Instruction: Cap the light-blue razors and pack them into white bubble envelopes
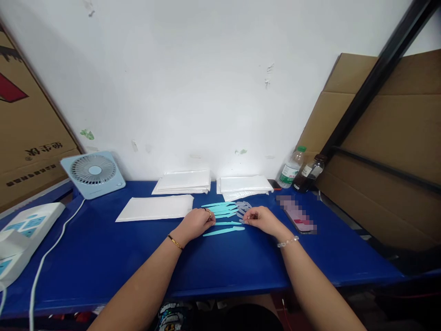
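Observation:
Between the fingers of my left hand, closed in a pinch, is the handle end of a slim teal eyebrow razor, which points right. At that razor's other end, the fingertips of my right hand are pinched together on what looks like a small translucent cap. Nearer the table's front edge lies a single teal razor. Beyond my hands, several more teal razors lie side by side, with a cluster of translucent caps at their right ends.
White padded packets lie left of the razors, and others by the wall. A phone and two bottles are at right. A fan and power strip sit at left on the blue table.

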Demonstrator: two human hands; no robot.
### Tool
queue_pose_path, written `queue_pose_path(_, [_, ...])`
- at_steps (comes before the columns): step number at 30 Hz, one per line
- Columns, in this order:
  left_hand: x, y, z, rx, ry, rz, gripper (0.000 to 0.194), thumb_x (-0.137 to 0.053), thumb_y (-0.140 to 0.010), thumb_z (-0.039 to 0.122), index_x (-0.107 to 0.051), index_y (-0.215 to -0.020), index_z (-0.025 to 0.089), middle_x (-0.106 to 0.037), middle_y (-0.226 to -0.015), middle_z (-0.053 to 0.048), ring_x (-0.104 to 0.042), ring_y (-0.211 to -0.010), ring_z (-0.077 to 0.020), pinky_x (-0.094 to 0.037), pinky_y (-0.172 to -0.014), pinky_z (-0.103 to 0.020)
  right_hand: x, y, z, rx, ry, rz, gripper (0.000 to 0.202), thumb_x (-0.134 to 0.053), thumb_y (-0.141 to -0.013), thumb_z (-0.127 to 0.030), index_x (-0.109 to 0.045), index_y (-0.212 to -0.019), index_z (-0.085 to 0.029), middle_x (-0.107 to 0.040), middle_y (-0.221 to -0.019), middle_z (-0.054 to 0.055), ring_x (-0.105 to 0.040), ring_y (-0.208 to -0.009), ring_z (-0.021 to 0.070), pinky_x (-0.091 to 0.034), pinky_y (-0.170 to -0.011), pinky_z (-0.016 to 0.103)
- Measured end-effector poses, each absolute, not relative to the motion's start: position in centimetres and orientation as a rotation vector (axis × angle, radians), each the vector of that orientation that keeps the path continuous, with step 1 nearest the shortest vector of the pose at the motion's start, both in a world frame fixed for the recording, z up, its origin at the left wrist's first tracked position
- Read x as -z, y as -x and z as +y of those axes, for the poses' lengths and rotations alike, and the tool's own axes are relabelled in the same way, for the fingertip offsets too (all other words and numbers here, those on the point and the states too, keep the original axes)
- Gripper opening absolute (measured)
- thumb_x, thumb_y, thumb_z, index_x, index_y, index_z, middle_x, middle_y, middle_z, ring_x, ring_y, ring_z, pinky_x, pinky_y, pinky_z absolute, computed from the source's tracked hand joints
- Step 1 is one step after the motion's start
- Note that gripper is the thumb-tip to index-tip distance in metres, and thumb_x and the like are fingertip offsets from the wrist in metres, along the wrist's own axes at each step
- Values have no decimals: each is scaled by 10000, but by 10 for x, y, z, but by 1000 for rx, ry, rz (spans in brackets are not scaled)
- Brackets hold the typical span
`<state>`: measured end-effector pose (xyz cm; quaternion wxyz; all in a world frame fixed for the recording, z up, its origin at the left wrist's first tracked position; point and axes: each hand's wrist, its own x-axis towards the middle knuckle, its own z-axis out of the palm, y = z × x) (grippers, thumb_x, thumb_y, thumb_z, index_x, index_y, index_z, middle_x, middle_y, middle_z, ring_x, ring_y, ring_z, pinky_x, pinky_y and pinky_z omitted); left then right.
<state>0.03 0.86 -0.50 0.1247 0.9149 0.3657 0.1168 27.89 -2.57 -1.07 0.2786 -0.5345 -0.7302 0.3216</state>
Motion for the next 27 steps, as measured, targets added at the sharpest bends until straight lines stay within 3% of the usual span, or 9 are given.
queue_pose_path(14, [5, -5, 6, -337, -2609, 990, 204, -490, -870, 278, -659, -784, 202, -674, -812, -13, -589, -757, -146, -385, -648, -230, 6, -265, -30, -928, 1355, -2013, 154, -646, -751, -324, -721, -768, -190, -682, -724, 31, -603, -653, 161, -470, -606, 276])
queue_pose_path(18, [7, -3, 8, -423, -2576, 1088, 208, -528, -856, 353, -672, -890, 205, -666, -871, -23, -592, -776, -155, -405, -671, -239, 7, -266, -27, -679, 1467, -1917, 198, -597, -787, -353, -699, -786, -184, -675, -776, 38, -601, -703, 169, -463, -649, 286])
queue_pose_path(21, [10, -2, 13, -517, -2632, 1193, 199, -556, -844, 324, -671, -960, 209, -656, -950, -40, -586, -866, -181, -414, -745, -266, 13, -267, -19, -487, 1571, -1908, 180, -600, -777, -349, -674, -777, -185, -637, -778, 30, -573, -683, 157, -445, -647, 281])
queue_pose_path(27, [14, -4, 18, -456, -2707, 1227, 191, -522, -870, 306, -670, -815, 198, -669, -851, -45, -590, -837, -184, -402, -752, -287, 24, -268, -14, -531, 1619, -1925, 93, -613, -743, -267, -628, -724, -177, -603, -742, 13, -542, -651, 141, -427, -608, 256])
